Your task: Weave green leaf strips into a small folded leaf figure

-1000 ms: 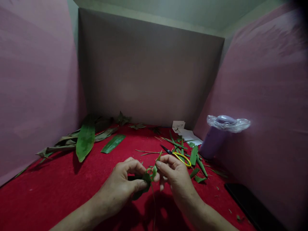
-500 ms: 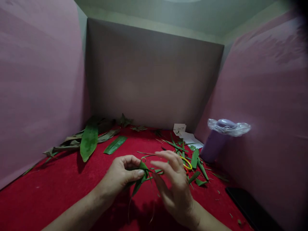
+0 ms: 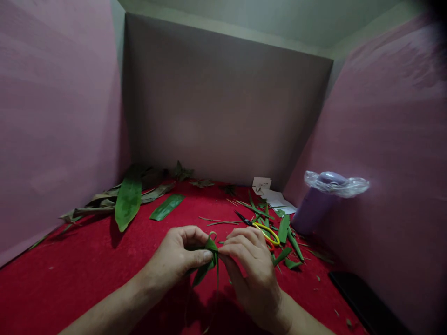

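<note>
A folded green leaf piece (image 3: 204,272), with a small loop at its top and thin strands hanging down, is held above the red cloth. My left hand (image 3: 183,253) pinches it between thumb and fingers from the left. From the right, my right hand (image 3: 252,267) closes thumb and forefinger at the leaf piece's right edge; the fingertips meet there, and the exact bit pinched is too small to see well. Just beyond my right hand lie scissors (image 3: 266,232) with yellow and red handles and dark blades, partly covered by the fingers.
Cut leaf strips (image 3: 283,229) lie scattered on the red cloth (image 3: 104,279) at right, beside white papers (image 3: 279,201). A purple container (image 3: 314,209) with clear plastic stands near a dark flat object (image 3: 363,298). Large leaves (image 3: 128,197) lie at back left. Pink walls (image 3: 391,153) flank the space.
My right hand's fingers have come together onto the leaf piece's right edge; before, they were spread. The scissors' blades are now uncovered. The view has tilted slightly.
</note>
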{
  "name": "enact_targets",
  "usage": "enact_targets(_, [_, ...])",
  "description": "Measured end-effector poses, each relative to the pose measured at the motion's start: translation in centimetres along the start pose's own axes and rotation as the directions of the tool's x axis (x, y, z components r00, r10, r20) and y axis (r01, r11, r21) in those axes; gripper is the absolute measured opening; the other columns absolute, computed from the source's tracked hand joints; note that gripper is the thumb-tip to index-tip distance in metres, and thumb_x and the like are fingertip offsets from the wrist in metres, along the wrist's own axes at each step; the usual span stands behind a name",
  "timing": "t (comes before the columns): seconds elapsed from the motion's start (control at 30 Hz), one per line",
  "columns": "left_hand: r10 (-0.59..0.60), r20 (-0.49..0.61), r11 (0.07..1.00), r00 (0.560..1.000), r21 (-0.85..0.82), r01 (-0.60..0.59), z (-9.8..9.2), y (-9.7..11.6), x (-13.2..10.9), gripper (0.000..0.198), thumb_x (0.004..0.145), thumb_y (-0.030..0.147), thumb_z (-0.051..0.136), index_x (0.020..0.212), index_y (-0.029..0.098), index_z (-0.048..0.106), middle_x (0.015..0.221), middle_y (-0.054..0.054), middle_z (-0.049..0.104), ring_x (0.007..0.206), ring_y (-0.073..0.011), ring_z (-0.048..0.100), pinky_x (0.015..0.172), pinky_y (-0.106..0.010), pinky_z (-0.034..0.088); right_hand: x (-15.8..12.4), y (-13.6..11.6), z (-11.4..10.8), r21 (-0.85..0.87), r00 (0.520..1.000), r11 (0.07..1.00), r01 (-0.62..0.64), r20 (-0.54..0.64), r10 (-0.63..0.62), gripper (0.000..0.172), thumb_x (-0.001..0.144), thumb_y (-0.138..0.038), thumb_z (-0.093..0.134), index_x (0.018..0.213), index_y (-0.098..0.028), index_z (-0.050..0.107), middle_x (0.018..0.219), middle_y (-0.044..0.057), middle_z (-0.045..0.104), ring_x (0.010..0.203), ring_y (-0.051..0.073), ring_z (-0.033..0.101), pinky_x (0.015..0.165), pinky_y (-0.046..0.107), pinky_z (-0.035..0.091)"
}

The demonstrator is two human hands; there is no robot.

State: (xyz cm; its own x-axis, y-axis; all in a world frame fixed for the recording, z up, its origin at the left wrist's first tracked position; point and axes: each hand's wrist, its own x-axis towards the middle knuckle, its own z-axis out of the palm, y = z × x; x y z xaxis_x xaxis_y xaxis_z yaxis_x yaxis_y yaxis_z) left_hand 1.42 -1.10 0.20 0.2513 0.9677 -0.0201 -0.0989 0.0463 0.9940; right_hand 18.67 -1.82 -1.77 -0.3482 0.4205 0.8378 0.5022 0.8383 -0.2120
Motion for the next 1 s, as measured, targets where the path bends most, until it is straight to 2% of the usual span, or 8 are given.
enact_targets(0.27, [0.009, 0.058, 0.999, 0.998, 0.048, -0.012, -0.3, -0.4, 0.2, 0.017, 0.052, 0.017, 0.074, 0.063, 0.014, 0.061, 0.054, 0.005, 0.058, 0.049, -0.0073, 0.048, 0.048, -0.019, 0.036, 0.0, 0.0, 0.2, 0.063, 0.997, 0.998, 0.016, 0.076, -0.021, 0.017, 0.082, -0.004, 0.047, 0.083, -0.018, 0.056, 0.073, 0.003, 0.062, 0.075, 0.018, 0.053, 0.072, 0.037, 0.035])
enact_targets(0.53, [-0.023, 0.049, 0.998, 0.999, 0.064, 0.020, -0.5, -0.4, 0.4, 0.017, 0.057, 0.021, 0.074, 0.067, 0.014, 0.062, 0.053, 0.003, 0.061, 0.047, -0.0086, 0.050, 0.047, -0.020, 0.037, -0.3, 0.3, 0.1, 0.056, 0.995, 0.996, -0.073, 0.077, 0.069, 0.013, 0.084, -0.009, 0.049, 0.084, -0.019, 0.057, 0.072, 0.003, 0.060, 0.073, 0.018, 0.052, 0.070, 0.035, 0.036])
enact_targets(0.63, [-0.009, 0.016, 0.999, 1.000, 0.049, 0.009, -0.4, -0.2, 0.3, 0.015, 0.058, 0.020, 0.073, 0.066, 0.014, 0.063, 0.054, 0.003, 0.061, 0.046, -0.0083, 0.050, 0.045, -0.020, 0.036, -0.6, 0.4, 0.2, 0.019, 0.994, 0.995, -0.094, 0.059, 0.093, 0.012, 0.084, -0.010, 0.049, 0.082, -0.019, 0.057, 0.071, 0.003, 0.059, 0.073, 0.019, 0.052, 0.069, 0.035, 0.036])
enact_targets(0.77, [0.009, -0.039, 0.998, 0.999, 0.062, -0.006, 0.1, -0.1, 0.1, 0.009, 0.058, 0.016, 0.070, 0.064, 0.015, 0.063, 0.050, 0.004, 0.059, 0.041, -0.0073, 0.045, 0.041, -0.019, 0.032, -0.6, 0.3, 0.5, 0.004, 0.997, 0.998, -0.064, 0.046, 0.064, 0.014, 0.083, -0.009, 0.048, 0.079, -0.019, 0.056, 0.068, 0.002, 0.058, 0.071, 0.017, 0.052, 0.068, 0.034, 0.036])
enact_targets(0.83, [0.038, -0.068, 0.994, 0.997, 0.107, -0.031, 0.4, -0.1, -0.1, 0.006, 0.060, 0.014, 0.067, 0.065, 0.016, 0.065, 0.052, 0.004, 0.058, 0.042, -0.0077, 0.045, 0.042, -0.020, 0.035, -0.5, 0.2, 0.7, 0.007, 0.998, 0.999, -0.046, 0.048, 0.045, 0.015, 0.083, -0.008, 0.047, 0.078, -0.019, 0.056, 0.067, 0.001, 0.058, 0.070, 0.017, 0.053, 0.068, 0.033, 0.036])
enact_targets(0.93, [0.178, -0.138, 0.958, 0.974, 0.252, -0.139, 0.8, -0.1, -0.4, 0.009, 0.061, 0.012, 0.066, 0.068, 0.016, 0.069, 0.065, 0.000, 0.060, 0.059, -0.0123, 0.054, 0.054, -0.023, 0.043, -0.7, 0.2, 0.8, 0.022, 0.998, 0.999, -0.036, 0.055, 0.035, 0.015, 0.083, -0.007, 0.047, 0.077, -0.019, 0.054, 0.066, 0.001, 0.058, 0.070, 0.017, 0.053, 0.068, 0.033, 0.035])
enact_targets(1.0, [0.201, -0.152, 0.948, 0.968, 0.278, -0.154, 0.8, 0.0, -0.5, 0.009, 0.059, 0.012, 0.067, 0.066, 0.016, 0.070, 0.067, -0.001, 0.061, 0.065, -0.0141, 0.056, 0.059, -0.024, 0.045, -0.8, 0.2, 0.8, 0.028, 0.998, 0.999, -0.036, 0.059, 0.034, 0.014, 0.083, -0.007, 0.047, 0.077, -0.019, 0.054, 0.066, 0.001, 0.058, 0.070, 0.017, 0.053, 0.068, 0.034, 0.035])
